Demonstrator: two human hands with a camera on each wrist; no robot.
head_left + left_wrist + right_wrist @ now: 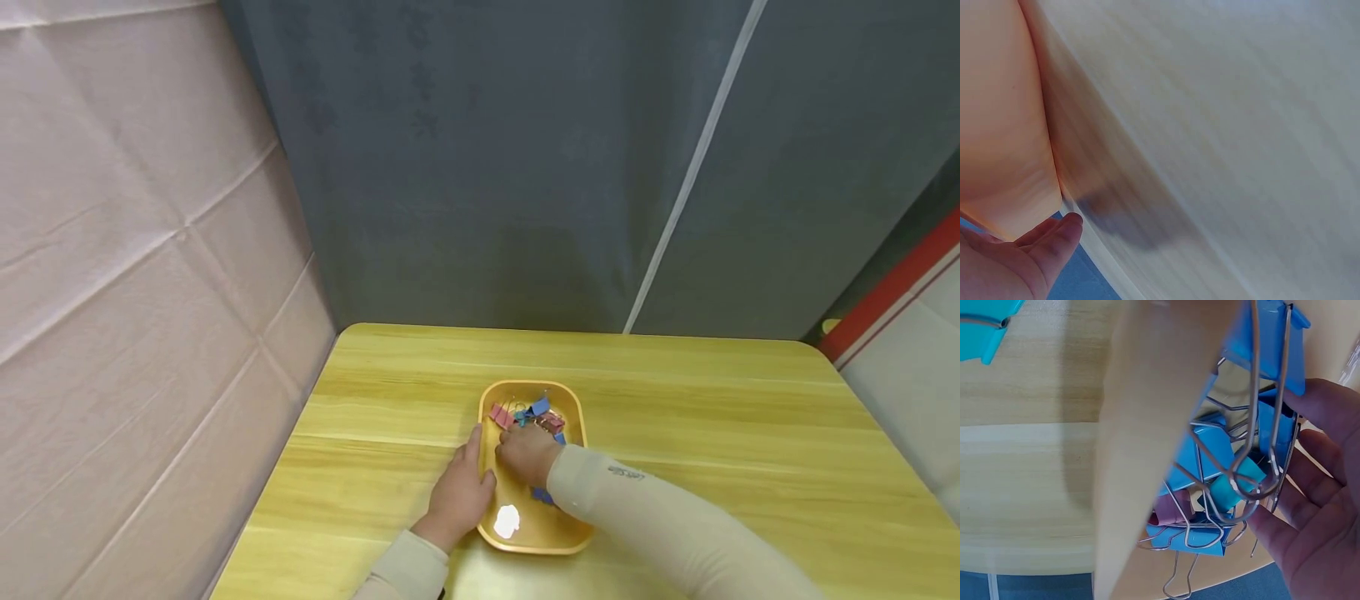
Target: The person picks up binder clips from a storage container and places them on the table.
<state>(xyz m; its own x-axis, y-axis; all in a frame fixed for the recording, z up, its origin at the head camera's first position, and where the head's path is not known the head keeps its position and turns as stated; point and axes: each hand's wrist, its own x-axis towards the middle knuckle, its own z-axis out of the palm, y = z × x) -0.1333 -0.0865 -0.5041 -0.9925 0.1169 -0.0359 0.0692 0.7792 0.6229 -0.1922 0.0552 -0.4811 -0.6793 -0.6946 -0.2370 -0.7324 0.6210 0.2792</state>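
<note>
Left hand [459, 496] touches tray [536, 533], right hand [528, 454] touches binder clips [1285, 434].

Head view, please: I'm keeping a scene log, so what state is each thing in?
Tray: upright, partly filled.
Binder clips: jumbled in the tray, some wire handles sticking out.
Left hand: against the tray's side, fingers extended.
Right hand: inside the tray, fingers bent; grip unclear.
Sleeves: down to the wrists.
</note>
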